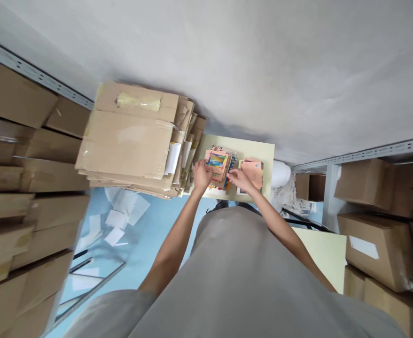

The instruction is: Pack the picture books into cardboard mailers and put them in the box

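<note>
A small pale yellow table point(259, 152) stands far below me, against a grey wall. On it lies a stack of colourful booklets point(218, 164) with pink covers. My left hand point(202, 174) grips the left edge of that stack. My right hand point(239, 179) rests on its right edge, fingers touching the booklets. A second pink booklet pile point(253, 170) lies just right of my right hand. My grey shirt hides the table's near edge.
A tall stack of flattened cardboard boxes point(132, 141) stands left of the table. Metal shelves with cartons point(23, 178) line the left, more cartons point(375, 244) the right. Loose white papers point(121, 216) lie on the blue floor. A second pale table point(326, 253) is at right.
</note>
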`<state>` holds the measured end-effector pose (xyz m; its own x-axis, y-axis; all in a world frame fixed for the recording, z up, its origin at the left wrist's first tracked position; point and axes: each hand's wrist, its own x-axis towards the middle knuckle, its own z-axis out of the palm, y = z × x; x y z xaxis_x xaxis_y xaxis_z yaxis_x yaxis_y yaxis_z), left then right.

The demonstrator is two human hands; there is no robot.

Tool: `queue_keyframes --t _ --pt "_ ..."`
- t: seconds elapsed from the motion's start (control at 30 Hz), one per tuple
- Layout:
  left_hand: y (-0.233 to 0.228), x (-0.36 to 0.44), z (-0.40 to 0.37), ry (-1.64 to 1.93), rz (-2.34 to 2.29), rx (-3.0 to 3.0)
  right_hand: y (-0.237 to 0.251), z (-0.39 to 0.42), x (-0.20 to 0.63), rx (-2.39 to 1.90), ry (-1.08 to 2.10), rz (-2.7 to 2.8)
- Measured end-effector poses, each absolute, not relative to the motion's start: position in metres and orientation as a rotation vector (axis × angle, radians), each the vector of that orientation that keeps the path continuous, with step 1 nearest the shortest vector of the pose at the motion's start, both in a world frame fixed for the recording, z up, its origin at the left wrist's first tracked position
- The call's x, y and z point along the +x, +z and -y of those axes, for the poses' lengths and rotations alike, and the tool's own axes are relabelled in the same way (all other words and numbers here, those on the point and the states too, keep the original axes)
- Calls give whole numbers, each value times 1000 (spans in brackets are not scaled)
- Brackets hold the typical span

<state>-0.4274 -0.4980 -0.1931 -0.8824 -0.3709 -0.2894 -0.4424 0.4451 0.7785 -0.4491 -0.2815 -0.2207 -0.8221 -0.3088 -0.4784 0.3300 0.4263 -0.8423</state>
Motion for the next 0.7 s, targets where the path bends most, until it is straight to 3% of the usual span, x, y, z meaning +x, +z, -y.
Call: queue_keyframes --t 0.43,0.57,0.7 --pt "-196 -378 484 1358 -2600 -401 -199 310 -415 349 -1418 -2228" --pt "-177 -373 478 1414 -2605 -259 -180 293 -396 396 -1558 -2278" --pt "-142 -380 462 1504 -2580 243 -147 250 -373 209 -1650 -2419"
